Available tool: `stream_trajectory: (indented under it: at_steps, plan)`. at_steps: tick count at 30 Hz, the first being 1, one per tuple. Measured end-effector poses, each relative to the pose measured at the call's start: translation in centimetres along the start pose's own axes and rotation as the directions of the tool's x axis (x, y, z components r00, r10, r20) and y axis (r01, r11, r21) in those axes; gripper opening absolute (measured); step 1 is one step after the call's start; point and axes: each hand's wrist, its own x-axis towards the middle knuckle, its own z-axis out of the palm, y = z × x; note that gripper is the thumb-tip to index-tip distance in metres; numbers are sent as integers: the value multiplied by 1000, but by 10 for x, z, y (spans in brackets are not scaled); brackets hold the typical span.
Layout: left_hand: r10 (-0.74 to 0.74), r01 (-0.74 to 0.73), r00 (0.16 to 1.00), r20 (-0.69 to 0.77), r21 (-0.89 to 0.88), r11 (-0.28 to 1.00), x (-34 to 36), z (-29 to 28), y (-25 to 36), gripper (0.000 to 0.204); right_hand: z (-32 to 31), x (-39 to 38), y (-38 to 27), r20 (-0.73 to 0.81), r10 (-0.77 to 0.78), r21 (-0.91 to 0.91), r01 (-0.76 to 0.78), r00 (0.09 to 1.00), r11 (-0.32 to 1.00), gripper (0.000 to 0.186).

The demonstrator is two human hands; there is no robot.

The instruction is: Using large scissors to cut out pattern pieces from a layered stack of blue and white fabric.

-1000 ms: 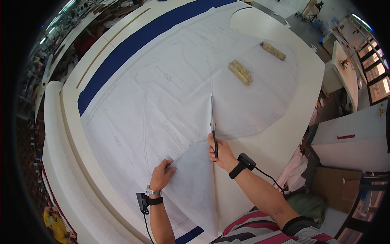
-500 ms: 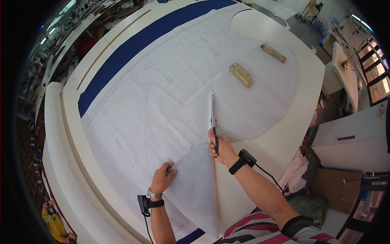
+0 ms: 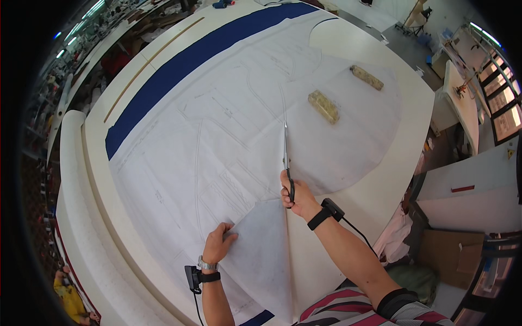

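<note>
My right hand (image 3: 298, 194) grips black-handled scissors (image 3: 285, 149), blades pointing away from me over a large white pattern sheet (image 3: 163, 157) printed with thin outlines. The blades look nearly together, their tips resting at a line in the sheet's middle. A flap of paper (image 3: 261, 244) is folded back toward me, its underside grey-blue. Closed on the left edge of this flap is my left hand (image 3: 220, 243), thumb and fingers pinching it. Dark blue fabric (image 3: 179, 70) shows beneath the sheet along the far left edge.
Two wrapped, speckled block weights, one nearer (image 3: 324, 107) and one farther (image 3: 367, 77), lie on the sheet. A long white roll (image 3: 103, 217) runs along the table's left side. A wooden stick (image 3: 152, 68) lies beyond the blue fabric. A person in yellow (image 3: 69, 296) is at lower left.
The view has shifted very slightly. Both hands keep their hold, and the scissors stay at nearly the same place on the sheet.
</note>
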Motion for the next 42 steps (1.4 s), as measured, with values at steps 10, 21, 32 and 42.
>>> stream_trajectory:
  at_steps: [10, 21, 32, 42]
  plan:
    - [-6, 6, 1000, 4, 13, 1000, 0, 0, 0, 32, -2, 15, -16, 25, -17, -37, 18, 1000, 999, 56]
    - [-36, 36, 999, 11, 2, 999, 0, 2, -3, 33, 3, 31, -34, -4, 15, -11, -15, 1000, 1000, 56]
    - [-15, 15, 1000, 10, 2, 1000, 0, 1, -5, 33, -3, 45, -37, 24, -19, -34, 20, 1000, 999, 57]
    - [-20, 20, 1000, 12, -5, 1000, -2, 1, -2, 32, -1, 56, -45, 23, -32, -66, 33, 999, 997, 53]
